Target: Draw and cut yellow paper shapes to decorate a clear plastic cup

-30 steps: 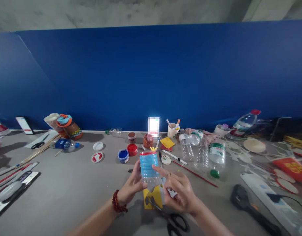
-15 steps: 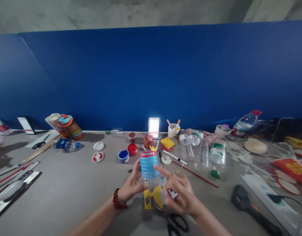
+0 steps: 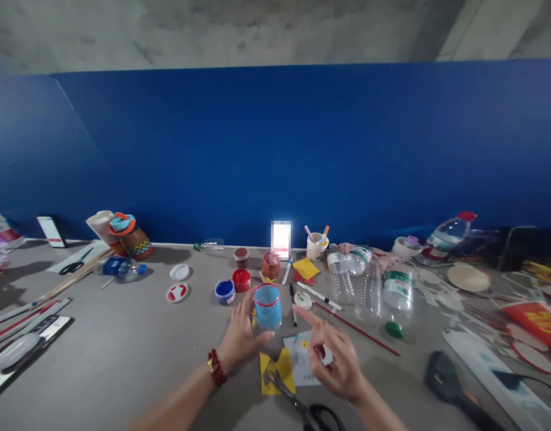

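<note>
My left hand (image 3: 240, 335) grips a cut-off plastic bottle (image 3: 268, 312), painted light blue with a red rim. Its open mouth tilts up toward me, and yellow bits show beside it. My right hand (image 3: 336, 353) is just to the right, apart from the bottle. Its index finger is stretched out and the other fingers are bent; a dark red patch shows by the fingers. Beneath the hands lie a yellow paper sheet (image 3: 275, 383), a white printed sheet (image 3: 302, 365) and black-handled scissors (image 3: 297, 404).
Open jars of blue paint (image 3: 224, 290) and red paint (image 3: 242, 279) stand beyond my left hand. A long red brush (image 3: 360, 329) lies to the right, near clear bottles (image 3: 397, 287) and a power strip (image 3: 495, 377). A blue-labelled bottle (image 3: 120, 267) is at left.
The bottle has turned so its open mouth faces me more, and it sits slightly lower. My right index finger, earlier against its side, is now away from it.
</note>
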Demonstrator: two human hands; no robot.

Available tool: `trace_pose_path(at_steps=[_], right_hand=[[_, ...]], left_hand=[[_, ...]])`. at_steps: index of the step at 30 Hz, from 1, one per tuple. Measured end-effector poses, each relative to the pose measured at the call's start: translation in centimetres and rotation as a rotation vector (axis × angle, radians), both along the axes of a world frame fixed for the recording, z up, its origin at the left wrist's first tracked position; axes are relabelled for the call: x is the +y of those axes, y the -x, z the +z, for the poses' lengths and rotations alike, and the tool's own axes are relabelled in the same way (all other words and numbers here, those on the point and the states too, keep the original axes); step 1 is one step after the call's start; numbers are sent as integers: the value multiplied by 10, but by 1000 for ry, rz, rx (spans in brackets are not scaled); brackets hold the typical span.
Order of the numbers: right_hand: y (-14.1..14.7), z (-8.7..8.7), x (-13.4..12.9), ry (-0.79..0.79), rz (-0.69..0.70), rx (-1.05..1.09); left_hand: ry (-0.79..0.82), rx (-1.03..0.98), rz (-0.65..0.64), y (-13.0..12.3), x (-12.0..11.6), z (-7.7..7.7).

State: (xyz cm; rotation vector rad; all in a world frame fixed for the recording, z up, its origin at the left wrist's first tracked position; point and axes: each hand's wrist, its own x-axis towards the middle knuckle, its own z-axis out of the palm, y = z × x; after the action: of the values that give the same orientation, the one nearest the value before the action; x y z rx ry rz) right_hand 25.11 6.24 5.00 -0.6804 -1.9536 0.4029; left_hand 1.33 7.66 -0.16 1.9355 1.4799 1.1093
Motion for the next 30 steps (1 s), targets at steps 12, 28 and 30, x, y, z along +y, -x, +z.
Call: trace_pose_path(at_steps=[12, 28, 30], right_hand=[[-9, -21, 6, 63, 2, -41], [-16, -25, 13, 179, -48, 167], [-17, -30, 14, 215, -52, 179]], left_hand=[[-71, 425, 64, -10, -6, -20], [17, 371, -192, 34, 3, 20], [0, 336, -214, 44, 8, 34]])
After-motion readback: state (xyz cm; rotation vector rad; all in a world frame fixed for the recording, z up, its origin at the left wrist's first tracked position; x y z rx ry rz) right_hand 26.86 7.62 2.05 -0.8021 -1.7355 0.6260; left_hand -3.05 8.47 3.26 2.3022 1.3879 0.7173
